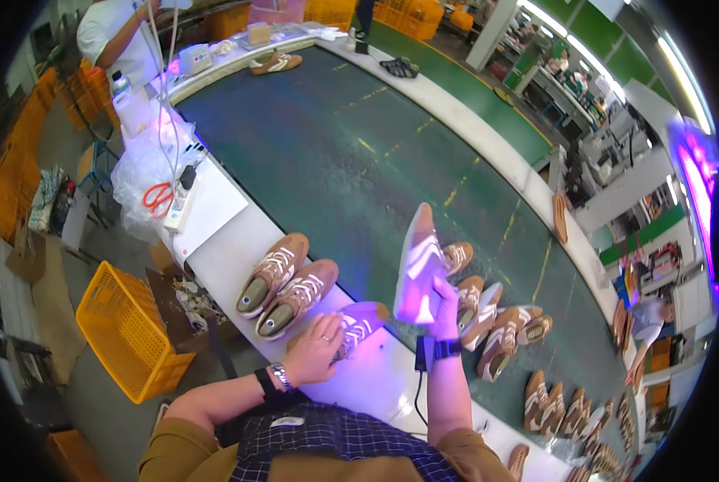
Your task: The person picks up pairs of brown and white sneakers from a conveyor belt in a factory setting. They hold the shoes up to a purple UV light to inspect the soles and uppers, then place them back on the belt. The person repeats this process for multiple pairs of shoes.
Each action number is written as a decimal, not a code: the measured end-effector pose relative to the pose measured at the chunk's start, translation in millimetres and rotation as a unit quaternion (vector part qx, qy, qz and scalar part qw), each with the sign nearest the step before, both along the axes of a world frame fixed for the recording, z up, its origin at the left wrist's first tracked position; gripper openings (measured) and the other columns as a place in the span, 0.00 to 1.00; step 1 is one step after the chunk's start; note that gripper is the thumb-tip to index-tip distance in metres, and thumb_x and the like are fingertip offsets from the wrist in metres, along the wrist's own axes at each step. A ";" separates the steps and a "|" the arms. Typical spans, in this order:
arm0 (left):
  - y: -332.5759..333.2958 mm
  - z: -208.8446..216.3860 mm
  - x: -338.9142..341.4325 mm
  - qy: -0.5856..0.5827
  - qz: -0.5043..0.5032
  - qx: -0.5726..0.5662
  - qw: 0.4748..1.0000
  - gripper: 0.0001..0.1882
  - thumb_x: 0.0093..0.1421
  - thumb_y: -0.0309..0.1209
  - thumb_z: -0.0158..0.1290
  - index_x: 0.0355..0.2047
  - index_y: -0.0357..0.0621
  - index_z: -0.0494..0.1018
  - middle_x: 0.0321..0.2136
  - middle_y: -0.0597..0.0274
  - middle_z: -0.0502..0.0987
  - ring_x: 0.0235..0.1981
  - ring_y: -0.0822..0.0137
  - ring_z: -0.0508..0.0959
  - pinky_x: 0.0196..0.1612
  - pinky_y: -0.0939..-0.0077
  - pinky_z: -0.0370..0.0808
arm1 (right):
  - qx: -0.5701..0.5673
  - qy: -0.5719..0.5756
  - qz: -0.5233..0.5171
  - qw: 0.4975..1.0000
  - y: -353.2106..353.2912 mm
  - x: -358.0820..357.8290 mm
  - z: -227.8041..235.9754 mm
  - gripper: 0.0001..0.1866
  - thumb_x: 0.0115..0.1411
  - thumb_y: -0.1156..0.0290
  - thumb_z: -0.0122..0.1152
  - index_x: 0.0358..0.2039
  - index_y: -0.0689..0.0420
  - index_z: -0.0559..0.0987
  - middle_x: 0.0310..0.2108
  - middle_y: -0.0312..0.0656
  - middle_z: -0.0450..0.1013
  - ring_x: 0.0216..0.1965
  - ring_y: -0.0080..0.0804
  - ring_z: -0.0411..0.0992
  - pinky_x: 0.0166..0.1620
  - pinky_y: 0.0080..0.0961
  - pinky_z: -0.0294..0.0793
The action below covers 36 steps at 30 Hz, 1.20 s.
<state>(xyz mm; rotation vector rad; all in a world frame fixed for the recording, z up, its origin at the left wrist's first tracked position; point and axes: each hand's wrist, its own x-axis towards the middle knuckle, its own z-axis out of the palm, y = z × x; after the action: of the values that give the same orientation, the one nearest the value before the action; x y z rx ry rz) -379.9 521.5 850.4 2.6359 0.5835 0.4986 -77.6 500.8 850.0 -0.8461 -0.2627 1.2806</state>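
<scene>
My right hand (444,309) grips a brown-and-white sneaker (419,265) by its heel end, toe up, above the near edge of the green belt. Purple light falls on it. On the white ledge, my left hand (315,351) is closed over the rear of a second sneaker (362,323), whose laces and toe point right, also tinted purple. Its heel is hidden under my fingers. Just left of that hand stand two brown sneakers with white laces, a nearer one (299,297) and a farther one (272,273), side by side with toes toward the belt.
Several sneakers (500,341) sit on the green belt (319,145) at right, with more rows beyond. The white ledge (223,241) holds a power strip (181,210), red-handled scissors (158,198) and plastic bags. A yellow crate (126,333) stands left. A person (118,40) is at far left.
</scene>
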 end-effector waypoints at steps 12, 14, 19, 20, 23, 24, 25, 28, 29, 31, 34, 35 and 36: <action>3.3 8.9 8.7 0.009 0.004 -0.538 0.843 0.48 0.31 0.29 0.63 0.55 0.46 0.52 0.43 0.50 0.66 0.47 0.58 0.69 0.51 0.64 0.66 | -0.035 -0.034 -0.145 0.988 -234.9 -108.5 41.4 0.45 0.37 0.64 0.58 0.58 0.65 0.57 0.50 0.54 0.65 0.50 0.47 0.67 0.55 0.37 0.66; 1.0 4.9 6.7 -0.049 -0.030 -0.677 0.734 0.50 0.29 0.25 0.63 0.55 0.46 0.50 0.45 0.53 0.65 0.49 0.61 0.67 0.53 0.67 0.65 | -0.079 -0.070 -0.183 0.977 -251.9 -125.8 47.9 0.45 0.36 0.66 0.59 0.59 0.64 0.57 0.47 0.47 0.67 0.46 0.36 0.68 0.50 0.27 0.67; -35.3 45.6 20.4 -0.098 -0.159 -0.778 0.600 0.53 0.31 0.26 0.64 0.59 0.47 0.47 0.51 0.58 0.62 0.54 0.62 0.63 0.58 0.71 0.59 | -0.110 -0.136 -0.250 0.952 -266.5 -162.1 78.1 0.36 0.34 0.68 0.60 0.49 0.58 0.64 0.37 0.36 0.66 0.38 0.26 0.66 0.43 0.18 0.65; -41.9 51.9 22.4 -0.101 -0.162 -0.788 0.585 0.54 0.31 0.26 0.64 0.60 0.47 0.47 0.52 0.58 0.62 0.55 0.62 0.63 0.59 0.70 0.59 | -0.098 -0.170 -0.240 0.951 -267.1 -162.3 79.1 0.33 0.33 0.68 0.60 0.45 0.57 0.65 0.35 0.34 0.66 0.37 0.25 0.65 0.42 0.17 0.64; -47.7 58.0 22.5 -0.098 -0.165 -0.809 0.556 0.57 0.31 0.25 0.62 0.63 0.46 0.45 0.54 0.59 0.61 0.56 0.61 0.63 0.60 0.70 0.58 | -0.081 -0.212 -0.243 0.943 -262.0 -162.8 92.3 0.27 0.31 0.67 0.61 0.36 0.53 0.63 0.31 0.31 0.63 0.34 0.21 0.63 0.38 0.15 0.62; -47.5 56.8 23.0 -0.098 -0.174 -0.810 0.551 0.57 0.31 0.25 0.61 0.63 0.46 0.44 0.54 0.59 0.61 0.56 0.62 0.63 0.60 0.70 0.58 | -0.079 -0.223 -0.241 0.941 -265.1 -162.3 92.0 0.28 0.31 0.67 0.62 0.36 0.54 0.63 0.31 0.31 0.63 0.34 0.21 0.63 0.38 0.15 0.62; -46.1 56.9 24.2 -0.099 -0.183 -0.812 0.546 0.57 0.31 0.25 0.61 0.63 0.46 0.44 0.54 0.59 0.61 0.56 0.62 0.62 0.60 0.71 0.58 | -0.077 -0.235 -0.239 0.939 -265.9 -161.0 93.5 0.29 0.30 0.67 0.62 0.37 0.54 0.63 0.31 0.31 0.63 0.34 0.21 0.63 0.38 0.15 0.62; -40.3 59.5 21.8 -0.102 -0.185 -0.814 0.541 0.55 0.32 0.24 0.60 0.63 0.44 0.47 0.53 0.59 0.62 0.55 0.64 0.63 0.58 0.73 0.60 | -0.054 -0.189 -0.250 0.948 -265.6 -159.4 104.7 0.30 0.28 0.66 0.63 0.37 0.54 0.63 0.30 0.31 0.63 0.33 0.21 0.63 0.36 0.14 0.62; -37.2 56.6 18.2 -0.104 -0.180 -0.821 0.531 0.54 0.32 0.24 0.60 0.62 0.44 0.48 0.53 0.58 0.63 0.55 0.64 0.64 0.58 0.74 0.60 | -0.044 -0.170 -0.249 0.953 -265.6 -157.7 104.2 0.31 0.28 0.66 0.63 0.37 0.54 0.63 0.30 0.31 0.63 0.32 0.21 0.63 0.35 0.14 0.62; -29.2 41.1 12.5 -0.110 -0.177 -0.844 0.493 0.52 0.32 0.21 0.56 0.62 0.40 0.49 0.53 0.54 0.64 0.54 0.59 0.66 0.58 0.69 0.61 | -0.015 -0.136 -0.228 0.964 -266.4 -151.1 100.6 0.33 0.26 0.65 0.62 0.38 0.55 0.63 0.31 0.32 0.64 0.32 0.22 0.64 0.35 0.14 0.64; -23.7 20.7 7.4 -0.115 -0.185 -0.889 0.402 0.49 0.31 0.20 0.51 0.60 0.37 0.51 0.52 0.50 0.65 0.53 0.56 0.67 0.59 0.67 0.62 | 0.013 -0.092 -0.204 0.975 -264.4 -144.9 100.2 0.34 0.26 0.65 0.63 0.39 0.56 0.64 0.32 0.33 0.65 0.32 0.23 0.65 0.36 0.14 0.64; -23.9 22.6 8.4 -0.115 -0.191 -0.905 0.363 0.48 0.31 0.20 0.50 0.60 0.36 0.51 0.52 0.49 0.65 0.53 0.55 0.67 0.59 0.66 0.62 | 0.014 -0.084 -0.203 0.975 -263.8 -143.3 98.9 0.33 0.27 0.65 0.63 0.38 0.56 0.64 0.31 0.33 0.65 0.32 0.23 0.65 0.36 0.14 0.64; -27.1 31.7 11.6 -0.106 -0.188 -0.892 0.396 0.46 0.30 0.24 0.54 0.57 0.38 0.57 0.49 0.55 0.69 0.49 0.60 0.70 0.56 0.72 0.65 | 0.016 -0.076 -0.203 0.976 -263.2 -141.6 97.9 0.32 0.28 0.65 0.64 0.37 0.56 0.64 0.31 0.33 0.65 0.32 0.22 0.65 0.36 0.14 0.63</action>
<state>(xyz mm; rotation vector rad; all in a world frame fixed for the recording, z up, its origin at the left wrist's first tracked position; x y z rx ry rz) -368.3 494.4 882.1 0.4390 0.0887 -0.1062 -219.1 237.7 947.9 -0.9172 -0.2163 0.8302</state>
